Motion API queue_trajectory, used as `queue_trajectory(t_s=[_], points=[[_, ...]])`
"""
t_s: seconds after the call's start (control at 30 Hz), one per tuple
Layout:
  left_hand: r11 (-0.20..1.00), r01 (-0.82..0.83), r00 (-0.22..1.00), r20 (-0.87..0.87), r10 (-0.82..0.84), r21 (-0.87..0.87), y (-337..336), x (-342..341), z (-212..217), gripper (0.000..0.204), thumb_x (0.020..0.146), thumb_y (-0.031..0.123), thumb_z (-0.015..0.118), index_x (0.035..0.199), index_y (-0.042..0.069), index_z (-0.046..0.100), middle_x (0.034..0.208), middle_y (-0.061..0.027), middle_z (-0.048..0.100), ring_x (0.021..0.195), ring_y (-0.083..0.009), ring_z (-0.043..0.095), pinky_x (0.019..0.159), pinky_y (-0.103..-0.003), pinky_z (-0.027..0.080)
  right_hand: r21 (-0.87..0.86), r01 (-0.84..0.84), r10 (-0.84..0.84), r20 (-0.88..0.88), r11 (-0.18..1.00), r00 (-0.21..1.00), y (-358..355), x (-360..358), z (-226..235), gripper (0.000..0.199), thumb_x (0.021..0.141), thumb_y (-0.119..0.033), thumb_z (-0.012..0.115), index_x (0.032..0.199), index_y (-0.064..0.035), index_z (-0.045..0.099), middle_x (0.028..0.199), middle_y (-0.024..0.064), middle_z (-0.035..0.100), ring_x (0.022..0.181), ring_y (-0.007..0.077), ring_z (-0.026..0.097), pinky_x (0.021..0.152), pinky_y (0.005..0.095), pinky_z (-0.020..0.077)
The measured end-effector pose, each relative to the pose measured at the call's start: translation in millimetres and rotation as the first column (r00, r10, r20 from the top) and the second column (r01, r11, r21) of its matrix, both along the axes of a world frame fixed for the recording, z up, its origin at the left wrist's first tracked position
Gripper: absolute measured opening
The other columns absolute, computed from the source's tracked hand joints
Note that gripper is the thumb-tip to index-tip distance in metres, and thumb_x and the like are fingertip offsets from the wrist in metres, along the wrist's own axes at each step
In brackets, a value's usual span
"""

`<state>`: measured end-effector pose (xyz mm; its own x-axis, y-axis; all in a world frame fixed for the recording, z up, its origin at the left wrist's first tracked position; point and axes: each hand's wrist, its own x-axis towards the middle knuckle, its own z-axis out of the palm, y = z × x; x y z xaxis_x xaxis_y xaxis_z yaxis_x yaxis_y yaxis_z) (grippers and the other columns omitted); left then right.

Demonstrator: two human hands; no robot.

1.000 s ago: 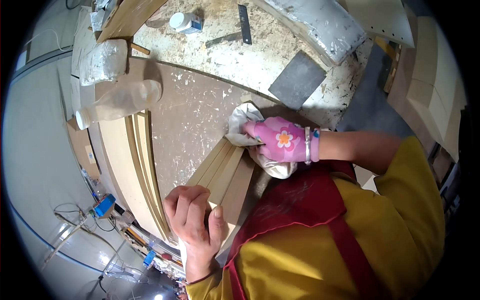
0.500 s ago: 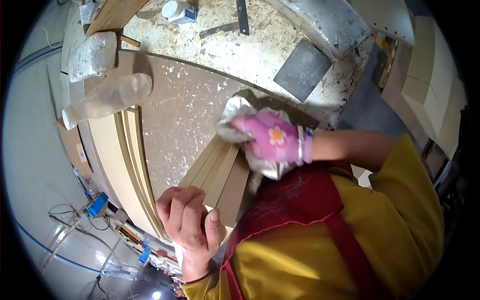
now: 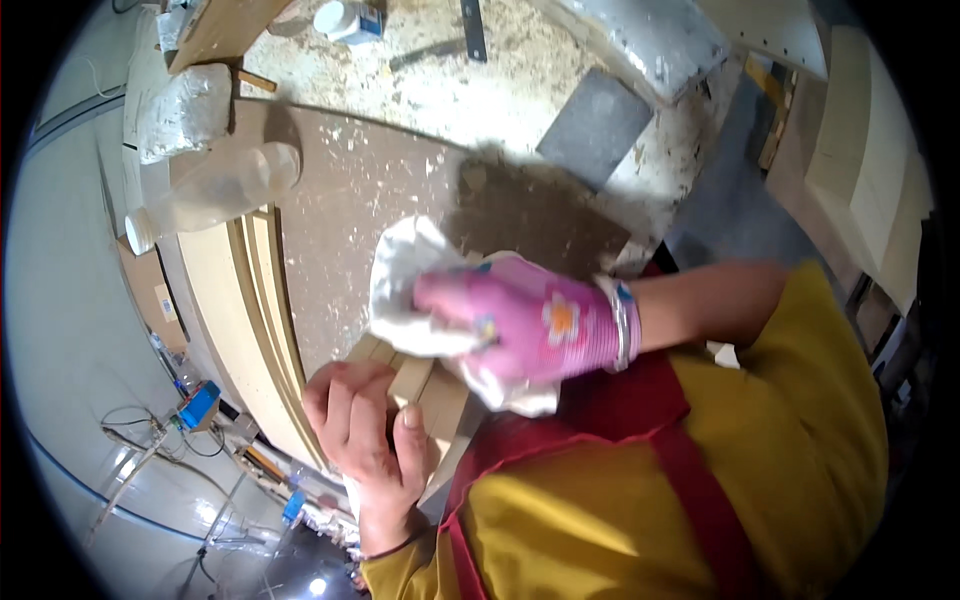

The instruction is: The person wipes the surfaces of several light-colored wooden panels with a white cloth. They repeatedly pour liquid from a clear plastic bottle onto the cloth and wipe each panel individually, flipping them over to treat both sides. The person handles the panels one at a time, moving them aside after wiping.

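My left hand (image 3: 362, 432), bare, is wrapped round the near end of a bundle of pale wooden strips (image 3: 412, 378), the thumb on its right side. In a pink flowered glove, my right hand (image 3: 530, 315) grips a crumpled white cloth (image 3: 398, 290) and presses it over the strips just beyond the left hand. The cloth and glove hide the far part of the bundle. Some motion blur lies on the right fingers.
To the left, long wooden strips (image 3: 232, 315) lie beside a clear plastic bottle (image 3: 225, 192). A white-lidded jar (image 3: 340, 20), a black ruler (image 3: 474, 32), a dark grey plate (image 3: 594, 130) and a plastic-wrapped block (image 3: 650, 45) lie at the back of the worktable.
My right hand and the cloth have slid along the strips toward my left hand, covering more of them. The left hand keeps its grip, with only a slight shift.
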<state>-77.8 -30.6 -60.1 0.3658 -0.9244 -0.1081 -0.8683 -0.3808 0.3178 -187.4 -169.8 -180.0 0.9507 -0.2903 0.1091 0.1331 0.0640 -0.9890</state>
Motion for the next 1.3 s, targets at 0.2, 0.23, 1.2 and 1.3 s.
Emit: queue_trajectory(t_s=[0.2, 0.23, 1.2, 1.3], points=[[0.999, -0.035, 0.999, -0.003, 0.035, 0.007, 2, -6, 3, 0.036, 0.092, 0.034, 0.05, 0.087, 0.0, 0.058, 0.091, -0.0125, 0.059, 0.089, -0.0328, 0.05, 0.08, -0.041, 0.04, -0.203, -0.19, 0.093, -0.41, 0.961, 0.907, -13, -12, -37, 0.041, 0.075, -0.005, 0.059, 0.115, -0.0008, 0.053, 0.084, 0.0185, 0.066, 0.071, 0.0311, 0.067, 0.063, 0.0377, 0.0555], [0.999, -0.044, 0.999, -0.005, 0.044, 0.014, 2, -6, 4, 0.034, 0.091, 0.033, 0.051, 0.087, 0.0, 0.058, 0.09, -0.0122, 0.059, 0.089, -0.0329, 0.05, 0.08, -0.041, 0.04, -0.259, -0.156, 0.064, -0.332, 0.953, 0.941, -19, -8, -33, 0.04, 0.076, -0.005, 0.058, 0.116, 0.0001, 0.054, 0.083, 0.0176, 0.067, 0.069, 0.0296, 0.068, 0.062, 0.0365, 0.0563], [1.0, -0.018, 1.0, 0.01, 0.018, -0.009, -2, -2, 0, 0.031, 0.09, 0.029, 0.051, 0.086, -0.001, 0.057, 0.09, -0.0134, 0.057, 0.09, -0.0345, 0.05, 0.08, -0.043, 0.04, 0.024, -0.239, 0.24, -0.189, 0.971, 0.952, -13, 4, -21, 0.044, 0.077, -0.012, 0.062, 0.12, -0.0061, 0.051, 0.094, 0.0163, 0.065, 0.081, 0.0303, 0.067, 0.07, 0.0402, 0.0542], [1.0, -0.002, 1.0, 0.015, 0.002, -0.026, -6, 0, -2, 0.033, 0.091, 0.031, 0.049, 0.086, -0.001, 0.057, 0.089, -0.0134, 0.057, 0.089, -0.0341, 0.051, 0.08, -0.043, 0.04, -0.163, -0.077, 0.084, 0.036, 0.984, 0.996, -7, 6, 12, 0.052, 0.071, -0.008, 0.066, 0.121, -0.0053, 0.052, 0.091, 0.0167, 0.066, 0.076, 0.032, 0.067, 0.069, 0.0409, 0.0544]])
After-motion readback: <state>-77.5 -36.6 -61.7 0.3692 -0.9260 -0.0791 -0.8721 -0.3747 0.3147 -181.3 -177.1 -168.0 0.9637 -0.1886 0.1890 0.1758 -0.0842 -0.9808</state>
